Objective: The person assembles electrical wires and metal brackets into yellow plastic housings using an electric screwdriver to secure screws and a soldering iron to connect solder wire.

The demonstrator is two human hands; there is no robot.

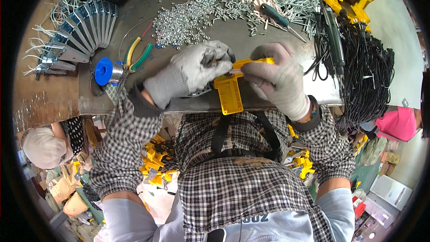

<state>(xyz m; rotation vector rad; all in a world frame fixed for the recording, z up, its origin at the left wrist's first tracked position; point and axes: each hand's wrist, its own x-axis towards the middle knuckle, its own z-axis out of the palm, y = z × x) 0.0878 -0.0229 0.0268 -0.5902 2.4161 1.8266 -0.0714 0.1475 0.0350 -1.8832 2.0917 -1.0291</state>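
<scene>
Both hands wear grey-white gloves and meet over a yellow plastic housing (pixel 230 96) at the table's near edge. My right hand (pixel 278 71) has its thumb and fingers closed round the housing's upper arm, which points right. My left hand (pixel 197 68) is closed in a pinch at the housing's upper left corner; whatever is between those fingertips is too small or hidden to name. The housing's wide, open-topped end hangs down toward my apron. Under my left hand, part of a dark metal piece (pixel 200 93) shows on the table.
Behind my hands lie heaps of nuts (pixel 177 24) and screws (pixel 230 2), with a screwdriver (pixel 275 15) on top. Pliers (pixel 136 56) and a solder spool (pixel 105 71) sit left, below fanned metal plates (pixel 85 27). Black cords (pixel 367 71) and an electric screwdriver (pixel 333 40) are right.
</scene>
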